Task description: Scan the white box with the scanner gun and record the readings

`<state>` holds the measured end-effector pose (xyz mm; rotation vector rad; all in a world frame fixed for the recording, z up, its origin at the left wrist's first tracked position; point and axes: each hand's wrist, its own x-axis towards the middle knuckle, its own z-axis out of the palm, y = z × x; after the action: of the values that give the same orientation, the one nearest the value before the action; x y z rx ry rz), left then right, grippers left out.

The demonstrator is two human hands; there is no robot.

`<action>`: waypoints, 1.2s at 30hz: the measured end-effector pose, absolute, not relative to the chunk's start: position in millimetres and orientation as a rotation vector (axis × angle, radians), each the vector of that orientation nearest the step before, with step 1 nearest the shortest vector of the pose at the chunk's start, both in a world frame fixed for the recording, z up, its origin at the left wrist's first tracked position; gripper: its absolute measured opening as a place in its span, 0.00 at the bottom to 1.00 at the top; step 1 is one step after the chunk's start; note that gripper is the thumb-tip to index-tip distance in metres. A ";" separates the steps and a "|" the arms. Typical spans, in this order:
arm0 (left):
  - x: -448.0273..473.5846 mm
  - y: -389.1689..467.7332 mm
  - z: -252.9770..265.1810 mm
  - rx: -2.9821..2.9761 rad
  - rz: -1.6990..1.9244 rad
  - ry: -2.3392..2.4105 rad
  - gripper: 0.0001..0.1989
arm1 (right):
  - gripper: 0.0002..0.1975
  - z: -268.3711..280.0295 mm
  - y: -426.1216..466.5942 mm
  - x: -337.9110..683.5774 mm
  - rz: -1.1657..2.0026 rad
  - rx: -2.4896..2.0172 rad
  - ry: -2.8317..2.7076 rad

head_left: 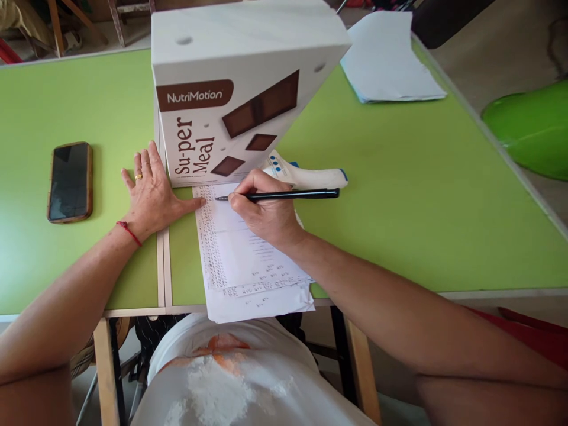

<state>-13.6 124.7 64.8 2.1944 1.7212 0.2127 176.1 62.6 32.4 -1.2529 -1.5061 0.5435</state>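
Between the fingers of my right hand (268,207) is a black pen (306,194), its tip close to the upper left of a written sheet of paper (231,236). Several sheets lie stacked, reaching past the table's front edge. My left hand (153,192) rests with fingers spread on the table, its thumb on the sheet's left edge. Just behind the paper stands a white NutriMotion box (195,130). A white and blue handheld device (310,176) lies behind my right hand, partly hidden by it and the box.
A phone in a brown case (68,182) lies on the green table (421,207) at the left. Some white papers (390,59) are at the back right corner. Beyond the right edge is a bright green seat-like object (532,130).
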 end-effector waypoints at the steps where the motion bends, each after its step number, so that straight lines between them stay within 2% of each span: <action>1: -14.0 124.8 64.3 2.198 0.229 1.711 0.73 | 0.10 32.2 62.6 176.2 0.538 -1.252 -1.505; 10: -16.3 125.7 60.4 2.179 0.328 1.668 0.72 | 0.10 33.1 62.1 176.4 0.481 -1.298 -1.510; 17: -13.6 124.2 64.7 2.184 0.246 1.714 0.72 | 0.10 29.5 61.9 176.3 0.453 -1.268 -1.539; 23: -14.3 123.9 63.3 2.202 0.221 1.722 0.70 | 0.08 45.0 51.9 178.7 0.115 -1.158 -1.544; 26: -13.3 122.7 65.3 2.193 0.197 1.736 0.71 | 0.08 68.4 40.0 192.5 -0.068 -1.126 -1.764; 29: -12.6 121.1 68.6 2.179 0.186 1.727 0.71 | 0.10 86.6 25.2 213.2 -0.208 -1.279 -2.096; 33: -17.7 123.3 68.6 2.122 0.298 1.675 0.72 | 0.11 83.5 11.9 230.5 -0.079 -1.583 -2.376; 36: -25.4 130.9 63.5 2.066 0.587 1.465 0.69 | 0.12 70.0 9.6 232.4 0.076 -1.647 -2.308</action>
<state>-25.4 130.9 63.5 2.0657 1.4646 0.5874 232.4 9.6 70.0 -1.6473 -2.3083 0.0759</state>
